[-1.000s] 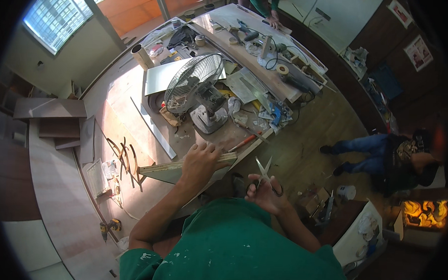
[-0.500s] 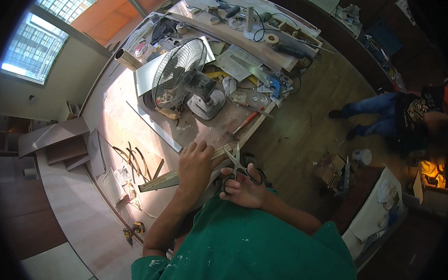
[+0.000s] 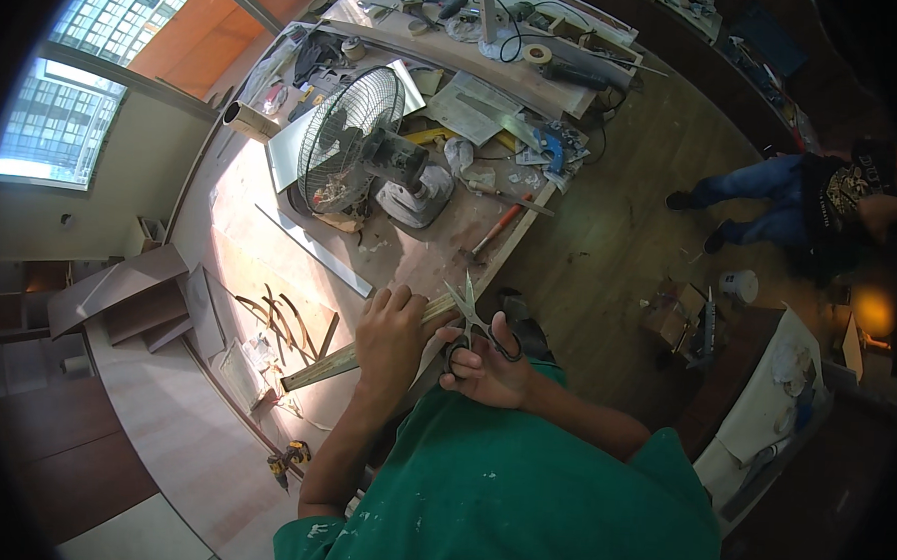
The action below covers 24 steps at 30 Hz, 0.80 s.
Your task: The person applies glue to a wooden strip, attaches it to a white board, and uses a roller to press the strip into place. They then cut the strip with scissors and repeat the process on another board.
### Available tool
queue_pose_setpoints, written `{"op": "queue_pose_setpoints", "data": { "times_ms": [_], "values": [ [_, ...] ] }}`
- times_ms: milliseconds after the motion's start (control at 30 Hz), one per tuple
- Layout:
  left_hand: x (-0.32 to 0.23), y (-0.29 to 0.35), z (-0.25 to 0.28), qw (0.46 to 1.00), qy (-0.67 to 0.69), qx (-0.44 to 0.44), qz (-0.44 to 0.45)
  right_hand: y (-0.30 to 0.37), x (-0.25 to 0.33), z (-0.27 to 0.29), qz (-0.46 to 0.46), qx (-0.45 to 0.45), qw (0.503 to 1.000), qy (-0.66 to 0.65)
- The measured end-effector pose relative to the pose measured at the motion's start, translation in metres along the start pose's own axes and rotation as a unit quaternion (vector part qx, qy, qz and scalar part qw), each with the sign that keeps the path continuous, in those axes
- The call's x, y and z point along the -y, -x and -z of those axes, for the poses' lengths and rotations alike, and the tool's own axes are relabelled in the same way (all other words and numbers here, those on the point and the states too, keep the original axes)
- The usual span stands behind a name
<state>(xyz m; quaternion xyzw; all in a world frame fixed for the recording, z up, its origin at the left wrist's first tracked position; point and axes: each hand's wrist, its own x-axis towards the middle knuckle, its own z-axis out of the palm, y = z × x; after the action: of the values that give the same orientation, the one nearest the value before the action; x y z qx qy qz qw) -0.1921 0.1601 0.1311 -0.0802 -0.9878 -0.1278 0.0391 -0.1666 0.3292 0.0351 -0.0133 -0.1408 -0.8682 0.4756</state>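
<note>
The person's left hand (image 3: 391, 333) is closed over the narrow board (image 3: 321, 367) near the surface's (image 3: 424, 269) close edge. The half-curled right hand (image 3: 495, 370) grips scissors (image 3: 473, 321), their 2 blades parted, just beside the left hand.

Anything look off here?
Mostly clutter on the bench: brown strips lie crisscrossed untidily, and a crumpled white wad sits by the fan. Also, the scissors in the right hand are open, tips near the left hand on the board. No obvious spill.
</note>
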Motion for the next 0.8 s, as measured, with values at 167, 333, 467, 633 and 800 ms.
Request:
{"op": "queue_pose_setpoints", "data": {
  "times_ms": [167, 333, 467, 633, 800],
  "values": [
    [0.000, 0.000, -0.001, 1.000, -0.005, -0.006, -0.004, 0.001, 0.000, -0.002, 0.001, -0.013, 1.000, 0.022],
    [0.000, -0.001, 0.000, 1.000, -0.010, -0.029, -0.005, 0.004, 0.001, -0.002, -0.006, -0.034, 0.998, 0.047],
    [0.001, 0.002, -0.001, 1.000, -0.003, -0.012, 0.005, 0.005, 0.000, -0.002, -0.006, -0.042, 0.998, 0.056],
    [0.000, 0.004, -0.001, 1.000, -0.007, -0.011, 0.001, 0.008, 0.000, -0.003, -0.005, -0.084, 0.990, 0.110],
    [0.000, 0.004, -0.003, 1.000, -0.013, -0.021, -0.010, 0.010, 0.000, -0.005, 0.004, -0.098, 0.987, 0.130]
  ]
}}
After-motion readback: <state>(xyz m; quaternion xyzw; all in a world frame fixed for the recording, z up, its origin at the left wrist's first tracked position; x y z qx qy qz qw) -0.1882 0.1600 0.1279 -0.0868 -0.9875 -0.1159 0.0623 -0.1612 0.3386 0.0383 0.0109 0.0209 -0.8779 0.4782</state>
